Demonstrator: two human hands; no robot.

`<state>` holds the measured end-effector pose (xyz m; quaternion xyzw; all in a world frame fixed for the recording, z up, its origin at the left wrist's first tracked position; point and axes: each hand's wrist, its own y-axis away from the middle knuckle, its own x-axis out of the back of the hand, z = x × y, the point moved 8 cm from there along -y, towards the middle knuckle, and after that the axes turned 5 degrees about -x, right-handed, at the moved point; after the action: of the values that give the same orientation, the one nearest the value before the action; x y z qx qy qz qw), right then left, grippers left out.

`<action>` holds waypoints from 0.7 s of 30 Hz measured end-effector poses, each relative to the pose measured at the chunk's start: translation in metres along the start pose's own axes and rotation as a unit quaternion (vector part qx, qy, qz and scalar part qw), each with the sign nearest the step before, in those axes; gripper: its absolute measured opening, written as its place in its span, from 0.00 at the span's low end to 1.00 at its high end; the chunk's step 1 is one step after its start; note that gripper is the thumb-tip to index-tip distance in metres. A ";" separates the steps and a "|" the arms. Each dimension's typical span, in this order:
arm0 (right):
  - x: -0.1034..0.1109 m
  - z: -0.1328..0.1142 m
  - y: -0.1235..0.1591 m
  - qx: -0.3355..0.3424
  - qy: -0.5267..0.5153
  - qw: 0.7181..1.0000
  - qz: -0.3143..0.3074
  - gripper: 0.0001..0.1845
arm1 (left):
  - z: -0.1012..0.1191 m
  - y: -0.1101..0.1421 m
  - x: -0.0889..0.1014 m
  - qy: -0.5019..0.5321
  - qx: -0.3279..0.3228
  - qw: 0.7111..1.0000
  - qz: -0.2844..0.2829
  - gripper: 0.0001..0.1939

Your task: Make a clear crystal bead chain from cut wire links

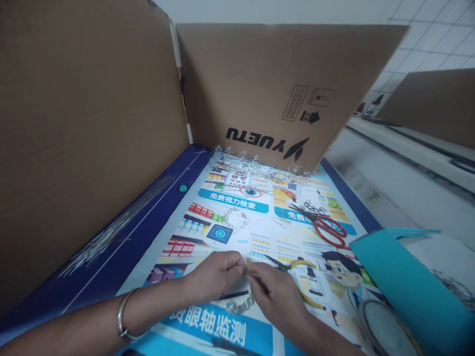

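My left hand (218, 277) and my right hand (276, 291) meet at the fingertips low in the middle of the head view, both pinched closed. A strand of clear beads (239, 305) hangs below their joined fingers and curves left over the printed sheet. The fingers cover the pinched end of the strand. Pliers with yellow handles (310, 291) lie just beyond and right of my right hand, their dark jaws pointing left. Farther away, another loop of clear beads (237, 217) rests on the sheet. My left wrist wears a silver bangle (121, 316).
Red-handled scissors (329, 230) lie near dark rings (311, 206). Thin straight wires (115, 230) run along the left cardboard wall (92, 109). Several clear beaded pieces (237, 157) line the back cardboard panel (260, 89). A turquoise box (408, 277) and tape roll (388, 329) stand right.
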<state>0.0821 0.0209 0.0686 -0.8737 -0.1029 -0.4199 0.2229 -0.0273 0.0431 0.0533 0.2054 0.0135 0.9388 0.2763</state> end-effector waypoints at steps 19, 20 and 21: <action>0.004 -0.010 0.003 0.016 0.057 0.997 0.042 0.14 | 0.003 -0.003 0.000 -0.037 -0.029 0.999 0.016 0.08; 0.003 -0.009 0.003 0.015 0.061 0.997 0.040 0.14 | 0.003 -0.003 0.000 -0.037 -0.029 0.999 0.015 0.08; 0.002 -0.008 0.003 0.016 0.062 0.997 0.038 0.14 | 0.002 -0.002 0.000 -0.036 -0.029 0.999 0.015 0.08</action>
<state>0.0787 0.0145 0.0740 -0.8456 -0.0621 -0.4629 0.2583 -0.0247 0.0448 0.0550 0.2311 -0.0271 0.9347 0.2687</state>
